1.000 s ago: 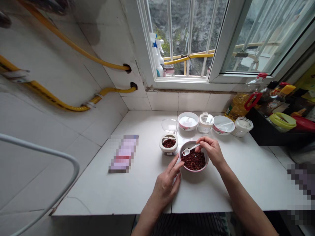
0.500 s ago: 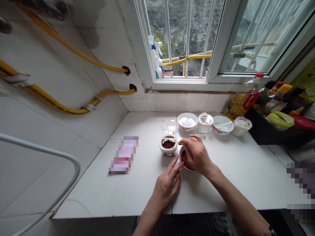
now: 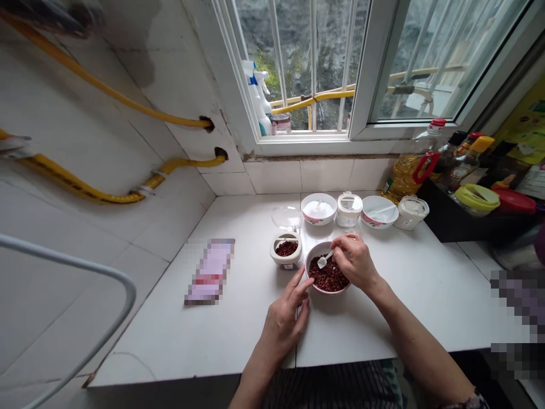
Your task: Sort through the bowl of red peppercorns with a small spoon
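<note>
My right hand (image 3: 355, 264) pinches the white spoon (image 3: 322, 262) by its handle over the bowl (image 3: 315, 250), low and just right of the frame's middle. The spoon's long axis slants from upper right down to its scoop at lower left. The open jar (image 3: 279, 261) stands just left of the bowl, nearer my left hand (image 3: 284, 321), whose loosely extended fingers touch the bowl's left rim.

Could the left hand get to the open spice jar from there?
Probably yes: the left hand, touching the bowl, is close to the open spice jar, and nothing visible stands between them.
</note>
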Demonstrator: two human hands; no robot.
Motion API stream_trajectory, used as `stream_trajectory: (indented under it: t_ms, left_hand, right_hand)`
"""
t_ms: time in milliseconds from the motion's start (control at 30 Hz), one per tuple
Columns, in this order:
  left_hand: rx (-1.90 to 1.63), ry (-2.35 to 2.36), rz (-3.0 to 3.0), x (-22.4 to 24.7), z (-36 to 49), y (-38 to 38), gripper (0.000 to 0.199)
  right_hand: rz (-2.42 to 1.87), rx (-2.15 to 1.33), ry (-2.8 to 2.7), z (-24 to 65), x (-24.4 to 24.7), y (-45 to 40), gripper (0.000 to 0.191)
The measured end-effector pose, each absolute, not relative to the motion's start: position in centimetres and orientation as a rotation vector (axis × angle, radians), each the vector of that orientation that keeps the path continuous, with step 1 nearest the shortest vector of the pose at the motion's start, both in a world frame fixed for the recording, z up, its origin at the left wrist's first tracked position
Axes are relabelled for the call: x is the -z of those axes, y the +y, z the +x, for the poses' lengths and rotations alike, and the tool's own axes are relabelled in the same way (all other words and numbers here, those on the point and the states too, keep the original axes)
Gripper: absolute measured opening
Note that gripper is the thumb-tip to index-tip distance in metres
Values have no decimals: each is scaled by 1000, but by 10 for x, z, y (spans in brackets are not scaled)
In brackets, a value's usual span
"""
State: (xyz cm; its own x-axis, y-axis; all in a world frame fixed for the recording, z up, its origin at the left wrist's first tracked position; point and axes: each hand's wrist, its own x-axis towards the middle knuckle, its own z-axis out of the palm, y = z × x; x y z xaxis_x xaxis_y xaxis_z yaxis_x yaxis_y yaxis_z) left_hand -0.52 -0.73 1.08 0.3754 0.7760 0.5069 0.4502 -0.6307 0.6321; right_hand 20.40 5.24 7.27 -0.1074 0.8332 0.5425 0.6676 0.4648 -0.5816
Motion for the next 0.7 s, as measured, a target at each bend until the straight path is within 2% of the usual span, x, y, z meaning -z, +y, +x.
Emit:
stream_trajectory:
  t_ms: [133,433,700]
  left_hand:
    - [-1128,1080,2251,-12,-5,-8,46]
    - [-1117,1086,2220,-10,-7,-7,45]
    - [-1104,1079,2221,-11,-7,-7,45]
  right_hand:
    - [-1252,-286,-1929,197,-69,52,20]
    - [-1303,-557,-1727,200,-71,54,20]
    - [-1298,-550,-1795,198,-68,54,20]
